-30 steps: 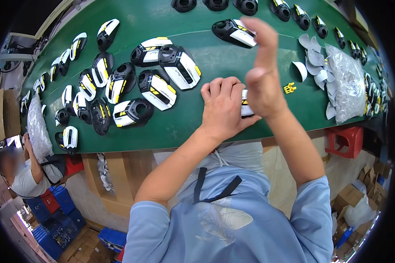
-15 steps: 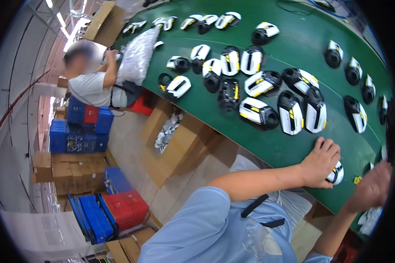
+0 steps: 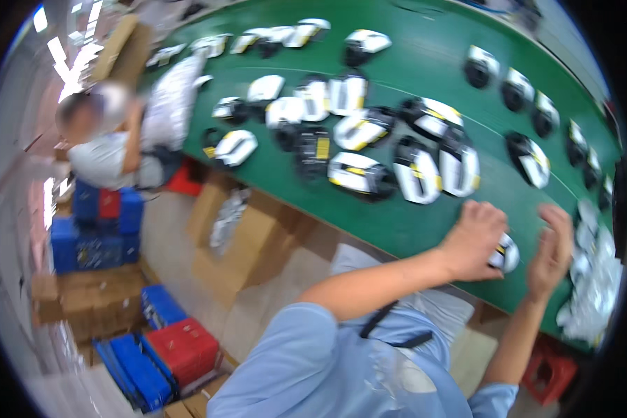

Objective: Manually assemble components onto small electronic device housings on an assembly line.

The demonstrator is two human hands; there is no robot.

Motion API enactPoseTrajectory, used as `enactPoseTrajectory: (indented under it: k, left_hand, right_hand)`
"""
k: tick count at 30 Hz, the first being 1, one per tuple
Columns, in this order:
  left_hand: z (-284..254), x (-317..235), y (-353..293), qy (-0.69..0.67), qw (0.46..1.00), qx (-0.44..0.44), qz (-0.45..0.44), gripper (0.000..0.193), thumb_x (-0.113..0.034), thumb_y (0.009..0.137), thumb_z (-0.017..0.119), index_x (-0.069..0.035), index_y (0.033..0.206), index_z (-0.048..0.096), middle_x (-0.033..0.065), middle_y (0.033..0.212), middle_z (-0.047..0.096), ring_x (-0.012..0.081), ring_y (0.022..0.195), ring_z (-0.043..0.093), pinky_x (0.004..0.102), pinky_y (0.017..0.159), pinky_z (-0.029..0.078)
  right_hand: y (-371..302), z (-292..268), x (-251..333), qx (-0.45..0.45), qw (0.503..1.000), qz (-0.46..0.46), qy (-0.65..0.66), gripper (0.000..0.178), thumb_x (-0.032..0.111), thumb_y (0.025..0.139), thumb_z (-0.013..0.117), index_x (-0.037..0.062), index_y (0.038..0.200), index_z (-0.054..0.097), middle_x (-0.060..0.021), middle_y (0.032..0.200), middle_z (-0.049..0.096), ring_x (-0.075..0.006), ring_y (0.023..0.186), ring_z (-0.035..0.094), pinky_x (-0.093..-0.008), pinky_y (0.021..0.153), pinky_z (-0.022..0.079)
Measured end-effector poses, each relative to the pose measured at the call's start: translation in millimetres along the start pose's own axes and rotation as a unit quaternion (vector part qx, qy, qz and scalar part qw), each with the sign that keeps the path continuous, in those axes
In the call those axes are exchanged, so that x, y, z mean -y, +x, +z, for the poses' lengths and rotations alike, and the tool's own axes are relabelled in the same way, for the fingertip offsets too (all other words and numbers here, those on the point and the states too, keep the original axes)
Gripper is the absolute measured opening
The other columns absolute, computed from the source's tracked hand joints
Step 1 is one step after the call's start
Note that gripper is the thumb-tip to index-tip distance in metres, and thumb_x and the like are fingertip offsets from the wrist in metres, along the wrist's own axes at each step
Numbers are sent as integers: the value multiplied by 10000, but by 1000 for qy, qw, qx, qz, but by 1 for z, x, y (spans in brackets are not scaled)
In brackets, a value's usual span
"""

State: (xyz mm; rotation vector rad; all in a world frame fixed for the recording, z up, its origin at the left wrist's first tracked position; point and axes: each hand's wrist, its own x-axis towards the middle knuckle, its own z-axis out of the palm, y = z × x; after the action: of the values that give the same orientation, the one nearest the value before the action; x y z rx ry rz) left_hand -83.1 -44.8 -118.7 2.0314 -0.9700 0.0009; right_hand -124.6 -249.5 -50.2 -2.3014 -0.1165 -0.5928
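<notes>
My left hand (image 3: 475, 240) is wrapped over the back of a rounded white-and-black plastic casing (image 3: 508, 255), holding it on the green table near its front edge. To its right, my right hand (image 3: 552, 251) hovers with fingers stretched and parted; I see nothing in it. Beyond my left hand lie similar black-and-white casings with yellow trim, among them one casing (image 3: 458, 167) and another casing (image 3: 416, 171). One mostly black casing (image 3: 313, 152) has a yellow patch. The picture is somewhat smeared by motion.
Clear plastic bags (image 3: 592, 292) lie at the table's right end, above a red stool (image 3: 549, 373). More casings line the far side of the green table (image 3: 258, 164). An open carton (image 3: 247, 244) stands below its edge. A co-worker (image 3: 104, 150) sits at far left.
The view has shifted, so the table appears further left. My right hand has come in toward the held casing and its fingers have stretched out. A small yellow piece beside the casing no longer shows.
</notes>
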Motion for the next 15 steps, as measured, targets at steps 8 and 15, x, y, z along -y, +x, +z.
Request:
enactPoseTrajectory:
  k: [8, 15]
  left_hand:
    - [-18, 3, -4, 77, 997, -7, 7, 755, -506, 705, 949, -58, 1259, 698, 98, 1345, 630, 352, 1292, 532, 558, 1110, 357]
    - [-14, -1, 0, 59, 998, 25, -1, 763, -487, 705, 967, -53, 1271, 697, 98, 1349, 627, 351, 1296, 531, 549, 1121, 340]
  right_hand:
    - [-43, 12, 6, 136, 989, -42, -42, 328, 95, 815, 865, 73, 1141, 839, -139, 1217, 786, -352, 1069, 725, -460, 928, 585]
    - [-57, 0, -6, 134, 984, -88, -83, 369, 147, 800, 888, 96, 1164, 848, -119, 1269, 769, -346, 1046, 725, -452, 917, 587]
